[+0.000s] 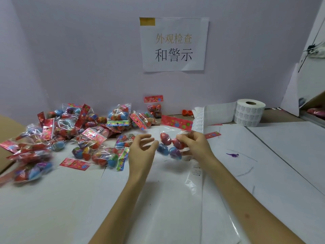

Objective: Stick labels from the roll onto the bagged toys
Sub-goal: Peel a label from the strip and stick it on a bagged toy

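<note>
White paper covers table (52, 208) below lilac wall (88, 59) w/ sign (173, 44). Bag (168, 147) mid-table, long axis front-to-back, red header twd wall. R hand (192, 144) pinches it; L hand (142, 148) spread beside. Roll (249, 113) back right, pile (84, 131) left.

Label roll (249, 113) print too small to read, bagged toys (26, 173) at left edge blurred, pink item (316, 110) cropped right

Left of the label roll (249, 112), its unwound strip (198, 120) and heaped bagged toys (79, 134) crowd the worktop (290, 147); in front of the roll lies open room, bar perhaps a small purple toy (232, 154).
</note>
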`<state>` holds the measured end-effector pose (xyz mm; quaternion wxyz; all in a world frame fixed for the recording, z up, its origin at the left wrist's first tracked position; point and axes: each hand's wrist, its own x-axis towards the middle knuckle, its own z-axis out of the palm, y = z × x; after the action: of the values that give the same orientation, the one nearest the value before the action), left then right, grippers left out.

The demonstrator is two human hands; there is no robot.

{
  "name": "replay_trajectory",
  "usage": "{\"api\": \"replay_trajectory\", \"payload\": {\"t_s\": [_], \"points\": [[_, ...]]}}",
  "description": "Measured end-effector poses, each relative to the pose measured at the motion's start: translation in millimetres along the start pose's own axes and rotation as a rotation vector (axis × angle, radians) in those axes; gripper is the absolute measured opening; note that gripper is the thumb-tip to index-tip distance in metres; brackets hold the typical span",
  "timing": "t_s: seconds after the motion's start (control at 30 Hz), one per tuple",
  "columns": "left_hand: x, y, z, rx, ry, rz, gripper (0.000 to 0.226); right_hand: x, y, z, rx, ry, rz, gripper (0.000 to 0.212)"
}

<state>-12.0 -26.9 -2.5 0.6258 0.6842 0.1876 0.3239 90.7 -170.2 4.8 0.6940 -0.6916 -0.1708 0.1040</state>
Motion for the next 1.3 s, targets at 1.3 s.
{"api": "replay_trajectory", "payload": {"t_s": [1.3], "points": [[11,-14,-7,0.463,0.147,-0.071,0.059,16,10,-32,-0.387,0.351,-0.03,0.066]]}}
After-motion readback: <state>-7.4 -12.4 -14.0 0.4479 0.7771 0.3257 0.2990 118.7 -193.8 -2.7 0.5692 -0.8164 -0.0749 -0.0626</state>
